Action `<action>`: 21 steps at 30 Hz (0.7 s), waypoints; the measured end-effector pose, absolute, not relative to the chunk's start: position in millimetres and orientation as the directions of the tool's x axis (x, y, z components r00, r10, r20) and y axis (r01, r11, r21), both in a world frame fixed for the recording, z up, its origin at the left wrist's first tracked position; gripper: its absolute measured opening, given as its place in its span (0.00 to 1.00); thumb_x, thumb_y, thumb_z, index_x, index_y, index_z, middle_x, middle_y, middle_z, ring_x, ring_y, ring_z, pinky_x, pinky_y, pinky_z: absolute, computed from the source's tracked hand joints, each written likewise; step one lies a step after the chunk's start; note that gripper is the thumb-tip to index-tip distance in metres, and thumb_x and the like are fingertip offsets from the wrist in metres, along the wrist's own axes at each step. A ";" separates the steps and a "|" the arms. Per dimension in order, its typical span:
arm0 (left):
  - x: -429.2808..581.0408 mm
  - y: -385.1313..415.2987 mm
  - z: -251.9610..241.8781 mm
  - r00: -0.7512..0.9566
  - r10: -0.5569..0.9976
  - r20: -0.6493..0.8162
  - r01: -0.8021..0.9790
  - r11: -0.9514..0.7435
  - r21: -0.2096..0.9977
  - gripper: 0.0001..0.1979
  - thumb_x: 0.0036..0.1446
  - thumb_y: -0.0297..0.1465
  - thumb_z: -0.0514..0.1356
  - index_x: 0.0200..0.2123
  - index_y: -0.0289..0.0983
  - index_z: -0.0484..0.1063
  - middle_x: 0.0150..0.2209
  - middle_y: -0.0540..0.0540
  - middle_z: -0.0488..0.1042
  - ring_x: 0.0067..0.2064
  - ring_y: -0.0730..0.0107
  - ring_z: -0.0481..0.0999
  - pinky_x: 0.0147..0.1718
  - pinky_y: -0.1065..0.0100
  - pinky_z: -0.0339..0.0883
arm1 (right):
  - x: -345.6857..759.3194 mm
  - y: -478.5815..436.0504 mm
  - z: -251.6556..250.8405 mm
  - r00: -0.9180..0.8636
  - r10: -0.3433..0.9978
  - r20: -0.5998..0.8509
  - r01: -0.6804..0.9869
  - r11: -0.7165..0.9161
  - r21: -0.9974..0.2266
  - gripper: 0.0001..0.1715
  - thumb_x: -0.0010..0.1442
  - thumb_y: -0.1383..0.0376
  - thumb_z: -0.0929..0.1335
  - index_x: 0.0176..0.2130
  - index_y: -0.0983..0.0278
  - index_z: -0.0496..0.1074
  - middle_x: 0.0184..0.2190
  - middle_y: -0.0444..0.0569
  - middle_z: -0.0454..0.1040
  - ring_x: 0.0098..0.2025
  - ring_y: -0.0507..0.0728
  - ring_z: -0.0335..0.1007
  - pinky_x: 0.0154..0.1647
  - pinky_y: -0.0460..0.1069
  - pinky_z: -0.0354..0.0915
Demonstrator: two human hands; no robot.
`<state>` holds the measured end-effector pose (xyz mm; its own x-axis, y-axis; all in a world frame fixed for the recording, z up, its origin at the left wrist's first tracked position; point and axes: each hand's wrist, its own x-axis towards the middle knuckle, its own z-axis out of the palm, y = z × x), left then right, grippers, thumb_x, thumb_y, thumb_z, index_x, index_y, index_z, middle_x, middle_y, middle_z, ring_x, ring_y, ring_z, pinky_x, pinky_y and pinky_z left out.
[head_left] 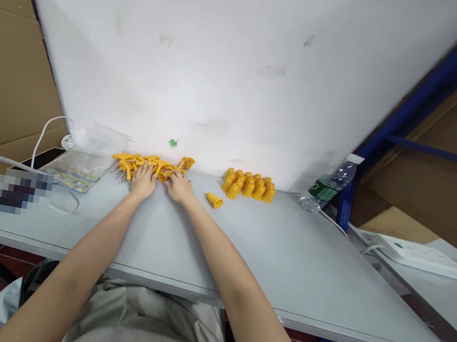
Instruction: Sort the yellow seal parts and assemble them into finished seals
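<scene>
Yellow plastic parts (150, 164) lie in a loose heap at the far edge of the grey table (283, 263), right against the white board (238, 66). The left hand (143, 181) rests palm down at the heap's near side, fingers spread flat among the pieces with nothing closed in them. The right hand (179, 186) lies just beside it, its fingertips touching a piece at the heap's edge; whether it grips that piece cannot be told. Small metal bits (120, 174) are scattered just left of the left hand. A single yellow cone (214, 200) lies on its side near the right hand. Further right, a cluster of upright yellow cones (250, 186) stands by the board. A clear plastic bag (84, 160) lies left of the heap, a water bottle (331, 184) leans at the far right, and a white power strip (421, 256) sits on the neighbouring surface.
</scene>
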<state>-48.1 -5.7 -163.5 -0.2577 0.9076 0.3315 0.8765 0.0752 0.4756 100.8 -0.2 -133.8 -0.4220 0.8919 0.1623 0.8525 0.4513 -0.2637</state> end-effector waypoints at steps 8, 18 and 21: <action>-43.6 -12.0 -163.9 -0.185 0.931 0.315 0.923 0.054 0.382 0.26 0.64 0.35 0.48 0.65 0.46 0.60 0.72 0.44 0.44 0.72 0.50 0.42 0.65 0.36 0.38 | 105.8 9.8 -140.5 -0.330 0.915 0.231 0.910 0.373 -0.182 0.20 0.66 0.66 0.59 0.55 0.58 0.69 0.60 0.58 0.64 0.55 0.67 0.64 0.52 0.62 0.61; -39.7 -11.3 -164.3 -0.152 0.915 0.373 0.929 0.003 0.370 0.20 0.62 0.31 0.50 0.55 0.43 0.72 0.68 0.42 0.56 0.70 0.51 0.51 0.65 0.38 0.42 | 129.8 18.2 -138.7 -0.187 0.948 0.257 0.951 0.241 -0.196 0.22 0.63 0.71 0.59 0.55 0.65 0.64 0.55 0.61 0.65 0.53 0.64 0.66 0.50 0.56 0.63; -36.2 -11.8 -162.5 -0.130 0.907 0.399 0.934 -0.022 0.356 0.16 0.61 0.32 0.51 0.48 0.40 0.75 0.67 0.40 0.60 0.69 0.51 0.54 0.66 0.40 0.41 | 138.2 20.2 -136.7 -0.108 0.972 0.209 0.949 0.163 -0.269 0.22 0.61 0.67 0.63 0.55 0.66 0.63 0.53 0.62 0.67 0.52 0.64 0.68 0.48 0.54 0.65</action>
<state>-36.2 -11.8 -162.5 -0.1302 0.9075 0.3994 0.9343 -0.0225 0.3556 138.2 20.2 -136.7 -0.1078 0.9720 0.2087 0.9491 0.1631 -0.2693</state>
